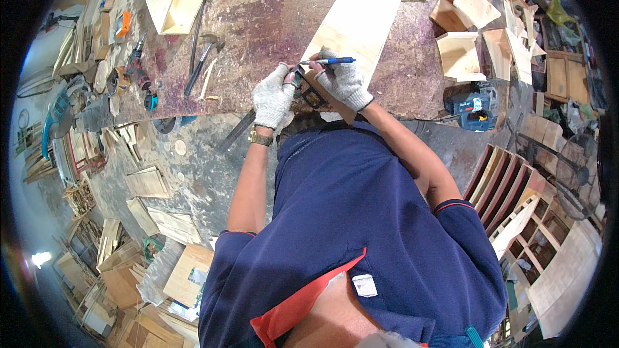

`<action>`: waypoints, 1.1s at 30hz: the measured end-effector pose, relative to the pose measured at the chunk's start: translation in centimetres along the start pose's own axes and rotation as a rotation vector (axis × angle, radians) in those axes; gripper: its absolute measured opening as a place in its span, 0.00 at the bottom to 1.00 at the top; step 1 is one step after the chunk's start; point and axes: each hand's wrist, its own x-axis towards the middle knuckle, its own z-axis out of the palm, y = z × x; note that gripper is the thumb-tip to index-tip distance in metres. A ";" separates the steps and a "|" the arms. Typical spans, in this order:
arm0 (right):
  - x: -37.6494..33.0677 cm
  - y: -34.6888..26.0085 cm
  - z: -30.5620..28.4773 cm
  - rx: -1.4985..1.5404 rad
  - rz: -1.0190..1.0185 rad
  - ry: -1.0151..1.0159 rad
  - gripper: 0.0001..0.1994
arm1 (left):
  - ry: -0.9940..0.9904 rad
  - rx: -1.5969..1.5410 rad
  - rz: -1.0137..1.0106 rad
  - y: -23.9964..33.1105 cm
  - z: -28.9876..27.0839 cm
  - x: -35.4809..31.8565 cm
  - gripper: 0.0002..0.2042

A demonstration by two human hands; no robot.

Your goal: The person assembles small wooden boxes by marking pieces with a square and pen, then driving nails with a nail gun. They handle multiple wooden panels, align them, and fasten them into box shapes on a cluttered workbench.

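From the left hand [272, 98], the stained reddish-brown wooden tabletop [251, 32] gives a free lane toward 11 o'clock, edged at 10 by the dark-handled steel claw hammer [196, 77]. From the right hand [349, 85], the long pale wooden board [358, 16] obstructs 12 o'clock; room opens toward 3, until the blue-and-black power tool [480, 104].

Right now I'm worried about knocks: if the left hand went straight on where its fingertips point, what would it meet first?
Probably the dark tool just right of the left hand, perhaps touching it, though depth is unclear. The right hand, with the blue pen, lies beyond.
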 end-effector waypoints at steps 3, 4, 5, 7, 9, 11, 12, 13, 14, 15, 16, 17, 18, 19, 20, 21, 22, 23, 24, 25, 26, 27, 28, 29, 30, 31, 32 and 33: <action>0.1 -0.3 0.0 -0.020 -0.069 0.015 0.09 | -0.002 -0.013 -0.012 -0.3 0.1 0.1 0.11; 0.1 -0.4 -0.1 -0.011 -0.058 0.009 0.09 | -0.010 -0.018 -0.022 -0.3 0.1 0.1 0.11; 0.0 -0.5 -0.2 -0.003 -0.048 0.003 0.08 | -0.005 -0.011 -0.019 -0.3 0.2 0.1 0.10; 0.0 -0.6 -0.3 0.006 0.003 -0.013 0.08 | -0.004 -0.027 -0.027 -0.3 0.2 0.0 0.10; 0.0 -0.6 -0.3 0.009 0.083 -0.032 0.06 | -0.012 -0.007 -0.043 -0.2 0.1 0.0 0.10; 0.1 -0.5 -0.3 -0.025 -0.031 -0.012 0.08 | -0.015 -0.001 -0.047 -0.2 0.1 0.0 0.10; 0.1 -0.4 -0.3 -0.034 -0.098 0.000 0.09 | -0.014 -0.001 -0.040 -0.2 0.1 0.0 0.10; 0.1 -0.2 -0.3 -0.014 -0.063 -0.009 0.09 | -0.010 -0.011 -0.031 -0.2 0.2 0.0 0.10; 0.1 -0.1 -0.4 0.016 -0.039 -0.018 0.10 | -0.013 -0.011 -0.036 -0.3 0.2 0.0 0.10; 0.1 0.0 -0.4 0.053 -0.019 -0.023 0.10 | -0.013 -0.019 -0.037 -0.3 0.3 0.0 0.10; 0.1 0.0 -0.4 0.024 -0.037 -0.031 0.10 | -0.011 -0.040 -0.040 -0.3 0.3 0.0 0.09; 0.1 0.0 -0.4 0.000 -0.058 -0.036 0.10 | -0.015 -0.039 -0.040 -0.3 0.2 0.0 0.09; 0.1 -0.1 -0.5 -0.026 -0.051 -0.047 0.10 | -0.020 -0.051 -0.041 -0.3 0.1 0.0 0.09; 0.0 -0.3 -0.6 0.175 0.030 0.009 0.10 | -0.039 -0.077 -0.056 -0.1 -0.1 0.0 0.09; -0.1 -0.7 -0.8 0.377 0.137 0.059 0.10 | -0.023 -0.076 -0.039 0.1 -0.5 -0.1 0.09; -0.2 -1.2 -0.9 0.551 0.319 0.109 0.10 | -0.020 -0.086 -0.035 0.4 -0.9 -0.2 0.09; -0.4 -1.7 -1.5 0.641 0.215 0.193 0.11 | -0.028 -0.101 -0.048 0.8 -1.5 -0.3 0.09; -1.5 -2.2 -3.0 0.544 0.164 0.190 0.12 | -0.044 -0.129 -0.036 1.3 -2.1 -0.4 0.09; -2.3 -3.0 -3.6 0.535 0.196 0.250 0.12 | -0.077 -0.162 -0.042 2.0 -2.6 -0.8 0.09; -3.2 -3.8 -4.0 0.558 0.183 0.301 0.12 | -0.109 -0.198 -0.051 2.7 -3.2 -1.2 0.08; -4.0 -4.6 -4.5 0.460 0.204 0.277 0.13 | -0.114 -0.222 0.009 3.7 -3.3 -1.5 0.08; -5.2 -5.3 -5.4 0.330 0.284 0.191 0.14 | -0.168 -0.208 0.034 4.6 -3.6 -1.8 0.08; -6.3 -6.2 -5.5 0.342 0.357 0.201 0.14 | -0.189 -0.230 0.098 5.7 -3.5 -1.9 0.07; -7.3 -6.9 -5.5 0.355 0.422 0.215 0.14 | -0.205 -0.262 0.171 6.8 -3.3 -1.9 0.07; -8.3 -7.5 -5.6 0.337 0.448 0.224 0.14 | -0.273 -0.225 0.211 7.8 -3.1 -1.8 0.08; -9.4 -8.0 -5.8 0.318 0.469 0.234 0.13 | -0.345 -0.197 0.250 8.7 -2.9 -1.7 0.09; -10.2 -8.4 -5.9 0.316 0.442 0.248 0.13 | -0.382 -0.200 0.319 9.5 -2.8 -1.8 0.09; -10.8 -8.6 -5.5 0.388 0.522 0.300 0.14 | -0.454 -0.124 0.391 10.2 -2.7 -1.6 0.10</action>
